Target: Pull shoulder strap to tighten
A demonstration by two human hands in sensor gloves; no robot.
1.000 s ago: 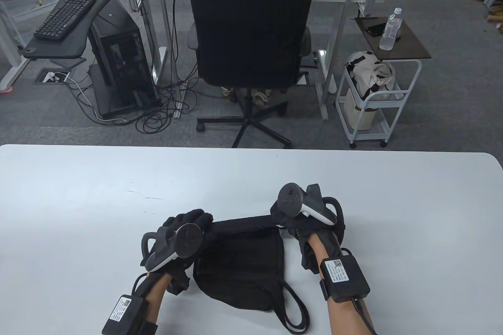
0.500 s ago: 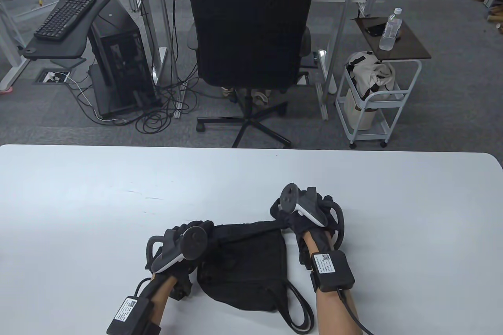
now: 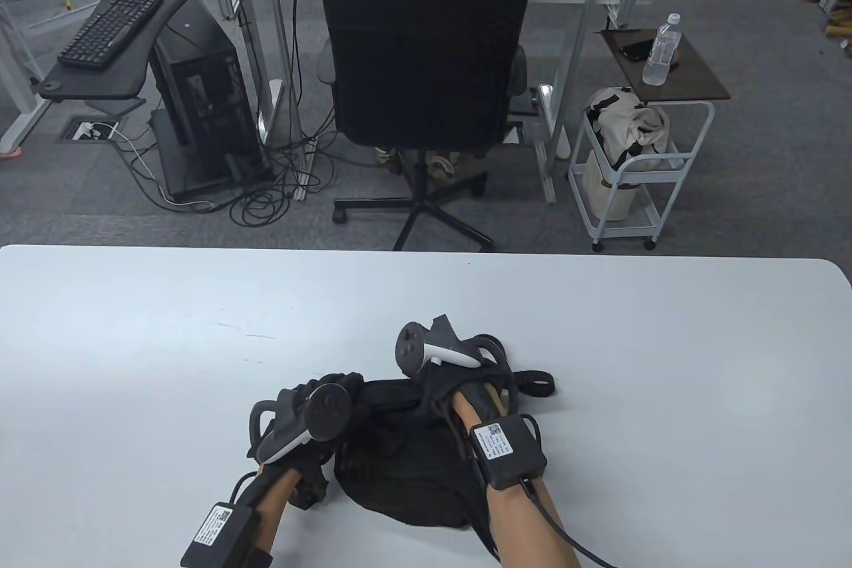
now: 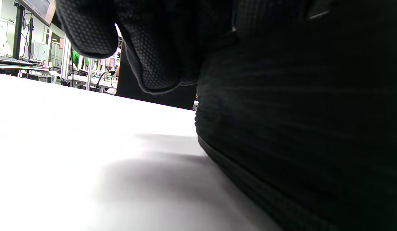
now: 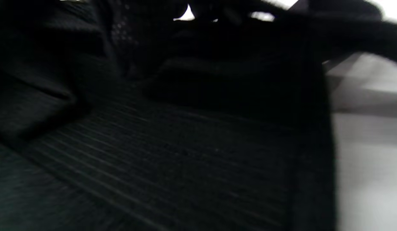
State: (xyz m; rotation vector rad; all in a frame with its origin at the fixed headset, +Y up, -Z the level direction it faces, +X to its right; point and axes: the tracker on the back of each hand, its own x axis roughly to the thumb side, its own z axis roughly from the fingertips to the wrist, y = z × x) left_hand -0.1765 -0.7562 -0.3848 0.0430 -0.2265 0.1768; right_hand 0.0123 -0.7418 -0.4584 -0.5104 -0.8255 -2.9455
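Observation:
A black fabric bag [image 3: 399,471] lies flat on the white table [image 3: 133,328] near its front edge. My left hand [image 3: 336,388] rests on the bag's top left corner, fingers curled over the edge; in the left wrist view the fingers [image 4: 153,48] hang over the ribbed bag fabric [image 4: 297,128]. My right hand [image 3: 429,388] is over the bag's top edge, its fingers hidden under the tracker. A slack loop of the black shoulder strap [image 3: 536,385] lies on the table just right of it. The right wrist view shows only dark, blurred bag fabric [image 5: 185,160].
The table's far edge [image 3: 426,250] runs across the middle of the view. Beyond it, on the floor, stand a black office chair [image 3: 419,48], a white trolley [image 3: 639,175] and a computer tower [image 3: 200,95].
My right hand has moved left from beside the bag's top right corner to above its top edge. The strap, taut before, now lies in a slack loop. The left hand has hardly moved.

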